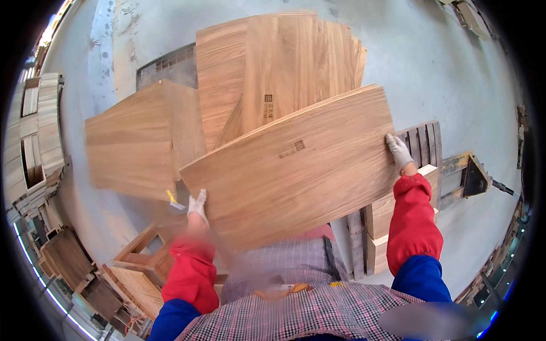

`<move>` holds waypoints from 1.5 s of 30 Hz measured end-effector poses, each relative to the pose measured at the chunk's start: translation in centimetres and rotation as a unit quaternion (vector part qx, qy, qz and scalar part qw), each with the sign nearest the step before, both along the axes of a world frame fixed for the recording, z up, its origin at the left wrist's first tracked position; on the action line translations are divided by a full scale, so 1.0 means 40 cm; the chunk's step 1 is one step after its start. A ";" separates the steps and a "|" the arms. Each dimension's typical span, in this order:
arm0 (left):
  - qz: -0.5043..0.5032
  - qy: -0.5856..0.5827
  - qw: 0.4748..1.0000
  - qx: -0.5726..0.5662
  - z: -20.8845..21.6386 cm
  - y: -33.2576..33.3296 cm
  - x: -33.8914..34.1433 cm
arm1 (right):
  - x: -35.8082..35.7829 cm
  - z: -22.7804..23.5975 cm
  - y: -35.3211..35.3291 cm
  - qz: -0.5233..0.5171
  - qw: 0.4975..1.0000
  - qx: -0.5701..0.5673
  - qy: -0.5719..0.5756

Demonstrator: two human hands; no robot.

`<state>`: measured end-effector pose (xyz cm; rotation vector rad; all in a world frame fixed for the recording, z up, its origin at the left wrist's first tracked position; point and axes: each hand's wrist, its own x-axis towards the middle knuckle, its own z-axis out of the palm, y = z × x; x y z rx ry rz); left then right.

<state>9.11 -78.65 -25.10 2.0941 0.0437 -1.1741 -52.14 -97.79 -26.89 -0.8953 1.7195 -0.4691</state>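
Observation:
A large rectangular wooden board (296, 170) with a small dark stamp spans the space in front of me, tilted with its right end farther away. Its far edge shows layered lines, so there may be more than one board; I cannot tell. My left hand (197, 206), in a white glove, grips the near left end. At the right end, my right hand (400, 150), gloved too, is closed on the short edge. Beyond the board lies a fanned pile of wooden panels (296, 57), one with a dark stamp. More panels (131, 142) lie to the left.
A yellow-and-white object (174, 199) lies near my left hand. Right of me, light wooden boards (382, 219) rest by a slatted pallet (424, 142) and a pallet jack (476, 176). Wooden frames (142, 256) stand at the lower left. Stacked pale panels (42, 131) line the far left.

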 end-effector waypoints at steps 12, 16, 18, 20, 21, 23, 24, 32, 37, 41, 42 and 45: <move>-0.252 0.009 0.916 -0.312 0.328 -0.337 0.046 | -0.064 0.233 0.128 -0.186 0.913 -0.214 -0.293; -0.470 -0.109 0.800 -0.358 0.350 -0.373 0.079 | 0.009 0.245 0.213 -0.148 0.923 -0.239 -0.262; -0.434 -0.072 0.832 -0.338 0.373 -0.390 0.061 | -0.001 0.219 0.221 -0.182 0.907 -0.232 -0.301; -0.392 -0.031 0.861 -0.323 0.383 -0.394 0.047 | -0.011 0.201 0.225 -0.222 0.887 -0.228 -0.333; -0.366 -0.011 0.875 -0.316 0.387 -0.391 0.046 | -0.021 0.189 0.224 -0.209 0.894 -0.225 -0.326; -0.316 0.032 0.903 -0.288 0.402 -0.403 0.020 | -0.020 0.194 0.223 -0.180 0.911 -0.220 -0.298; -0.343 -0.001 0.889 -0.305 0.393 -0.403 0.032 | -0.018 0.198 0.229 -0.166 0.920 -0.218 -0.279; -0.325 0.058 0.858 -0.394 0.267 -0.380 0.096 | -0.045 0.166 0.249 -0.312 0.919 -0.089 -0.224; -0.313 0.054 0.852 -0.417 0.224 -0.399 0.111 | 0.053 0.296 0.225 -0.164 0.949 -0.185 -0.197; -0.290 0.050 0.869 -0.398 0.240 -0.406 0.110 | 0.055 0.318 0.213 -0.120 0.962 -0.169 -0.178; -0.290 0.041 0.868 -0.402 0.233 -0.409 0.115 | 0.047 0.310 0.211 -0.124 0.958 -0.184 -0.179; -0.302 0.021 0.859 -0.413 0.222 -0.405 0.119 | 0.031 0.259 0.220 -0.139 0.959 -0.197 -0.147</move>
